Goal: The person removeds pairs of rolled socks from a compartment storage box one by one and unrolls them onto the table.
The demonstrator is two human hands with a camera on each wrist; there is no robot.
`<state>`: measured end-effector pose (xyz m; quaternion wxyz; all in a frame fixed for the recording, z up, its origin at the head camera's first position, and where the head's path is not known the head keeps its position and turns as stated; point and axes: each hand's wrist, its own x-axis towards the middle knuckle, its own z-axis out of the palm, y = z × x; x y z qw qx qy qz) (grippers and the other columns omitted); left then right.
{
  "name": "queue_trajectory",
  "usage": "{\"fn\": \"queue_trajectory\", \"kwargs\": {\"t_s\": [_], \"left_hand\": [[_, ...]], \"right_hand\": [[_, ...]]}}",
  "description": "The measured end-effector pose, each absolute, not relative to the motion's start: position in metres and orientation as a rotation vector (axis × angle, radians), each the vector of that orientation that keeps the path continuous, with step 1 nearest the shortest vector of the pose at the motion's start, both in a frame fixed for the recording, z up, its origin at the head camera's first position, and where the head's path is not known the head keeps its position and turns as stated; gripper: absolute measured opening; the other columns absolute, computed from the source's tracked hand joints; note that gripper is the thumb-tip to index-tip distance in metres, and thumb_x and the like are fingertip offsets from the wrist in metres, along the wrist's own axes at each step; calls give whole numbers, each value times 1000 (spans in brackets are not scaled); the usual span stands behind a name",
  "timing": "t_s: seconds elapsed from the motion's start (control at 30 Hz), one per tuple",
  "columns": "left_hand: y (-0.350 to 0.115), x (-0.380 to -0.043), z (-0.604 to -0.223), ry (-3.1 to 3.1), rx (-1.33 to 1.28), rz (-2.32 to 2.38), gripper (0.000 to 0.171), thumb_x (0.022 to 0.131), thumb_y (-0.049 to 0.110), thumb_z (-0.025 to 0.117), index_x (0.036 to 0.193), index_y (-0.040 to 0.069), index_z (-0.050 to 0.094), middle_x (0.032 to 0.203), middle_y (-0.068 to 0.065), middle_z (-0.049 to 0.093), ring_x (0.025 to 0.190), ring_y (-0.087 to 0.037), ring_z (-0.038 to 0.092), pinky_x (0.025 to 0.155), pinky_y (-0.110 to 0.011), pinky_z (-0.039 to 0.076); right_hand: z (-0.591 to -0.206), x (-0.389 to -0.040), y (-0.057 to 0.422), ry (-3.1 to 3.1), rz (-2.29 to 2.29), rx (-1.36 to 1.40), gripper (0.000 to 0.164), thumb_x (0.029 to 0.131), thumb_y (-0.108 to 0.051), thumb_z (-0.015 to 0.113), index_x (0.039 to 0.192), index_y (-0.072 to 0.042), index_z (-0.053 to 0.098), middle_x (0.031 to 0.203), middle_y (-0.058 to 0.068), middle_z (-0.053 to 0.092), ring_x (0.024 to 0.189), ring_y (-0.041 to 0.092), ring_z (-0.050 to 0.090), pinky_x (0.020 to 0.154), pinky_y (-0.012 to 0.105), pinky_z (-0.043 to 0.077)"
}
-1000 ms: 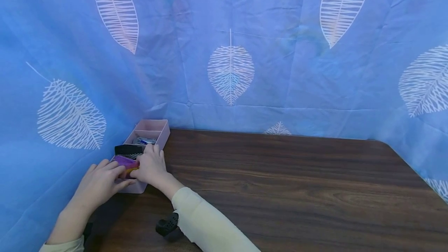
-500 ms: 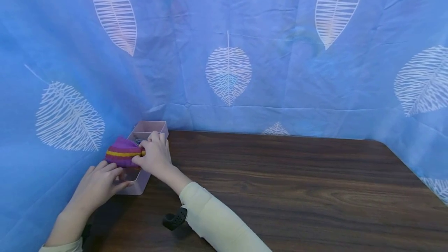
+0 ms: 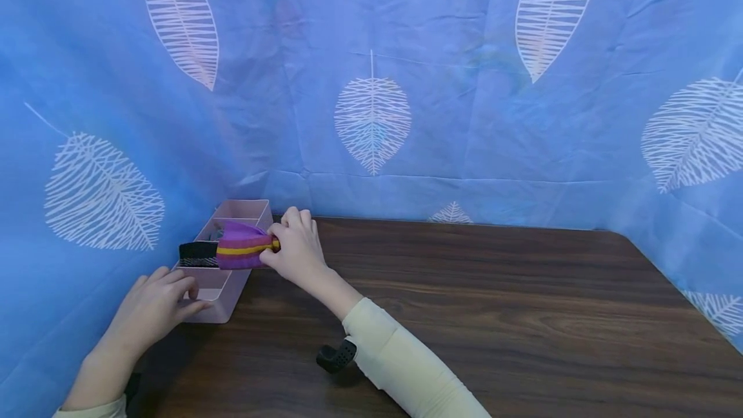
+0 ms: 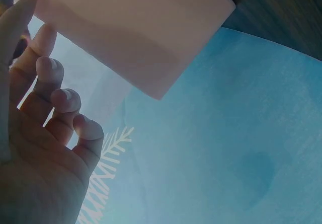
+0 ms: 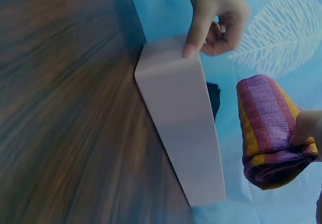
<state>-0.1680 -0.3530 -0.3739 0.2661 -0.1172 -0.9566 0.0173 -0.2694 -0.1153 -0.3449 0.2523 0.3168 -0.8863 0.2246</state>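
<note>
My right hand [image 3: 300, 251] pinches a rolled striped cloth [image 3: 244, 249], purple with yellow bands, above the right side of a long pink compartment box [image 3: 229, 298]. In the right wrist view the cloth [image 5: 266, 128] shows its rolled end, and only fingertips of the right hand are visible. My left hand [image 3: 153, 302] is at the box's near end. Its thumb touches the outer wall, with loosely bent fingers over the rim, as the left wrist view also shows around the hand [image 4: 50, 118]. A black item [image 3: 198, 254] with a pale-flecked lower edge sits in a middle compartment.
A brown wood-grain table [image 3: 464, 315] extends to the right of the box. A blue curtain [image 3: 453, 121] with white leaf prints hangs behind the table and close along the box's left side. The box's contents further back are partly hidden by the cloth.
My right hand has lifted the striped cloth out of the box's near part and moved it right, uncovering the near compartment and the black item. The left hand has stayed at the near end.
</note>
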Motion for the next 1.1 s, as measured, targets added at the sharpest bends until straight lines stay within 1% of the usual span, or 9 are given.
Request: {"fn": "queue_trajectory", "kwargs": {"t_s": [0.23, 0.5, 0.6, 0.87, 0.97, 1.1], "left_hand": [[-350, -168, -372, -2671, -262, 23, 33, 67, 39, 86, 67, 22, 58, 67, 5, 57, 66, -16, 41, 59, -31, 28], [-348, -172, -371, -2720, -253, 8, 31, 71, 39, 84, 69, 21, 59, 69, 4, 58, 67, -16, 42, 59, -31, 29], [-349, -171, -371, -2743, -245, 9, 31, 72, 40, 83, 69, 22, 58, 69, 5, 57, 66, -16, 41, 59, -30, 28], [-351, -167, -367, -2770, -231, 27, 29, 75, 42, 80, 70, 22, 59, 70, 5, 56, 67, -16, 42, 59, -33, 30], [-350, -167, -365, -2772, -205, 11, 32, 81, 48, 74, 69, 22, 60, 69, 5, 55, 67, -16, 42, 60, -32, 29], [-345, -167, -362, -2779, -167, -31, 39, 87, 56, 64, 68, 22, 62, 69, 5, 56, 68, -16, 43, 61, -32, 29]], "right_hand": [[-357, -274, -81, -2370, 568, 845, 20, 80, -34, 72, 92, -18, 72, 90, -3, 37, 89, 16, 31, 78, 28, 27], [-366, -278, -40, -2345, 586, 830, 18, 77, -27, 74, 91, -16, 72, 88, -1, 36, 87, 18, 29, 77, 31, 26], [-368, -279, -23, -2342, 589, 835, 18, 76, -25, 75, 90, -15, 72, 88, 0, 38, 87, 19, 30, 77, 32, 27], [-370, -285, 20, -2366, 489, 812, 18, 76, -24, 76, 90, -14, 71, 92, 2, 42, 86, 20, 31, 76, 33, 27], [-370, -287, 38, -2353, 453, 823, 17, 75, -23, 77, 89, -14, 71, 92, 2, 42, 86, 21, 31, 76, 34, 26], [-369, -290, 60, -2287, 388, 865, 16, 74, -20, 75, 88, -13, 70, 89, 3, 39, 84, 22, 30, 74, 34, 24]]}}
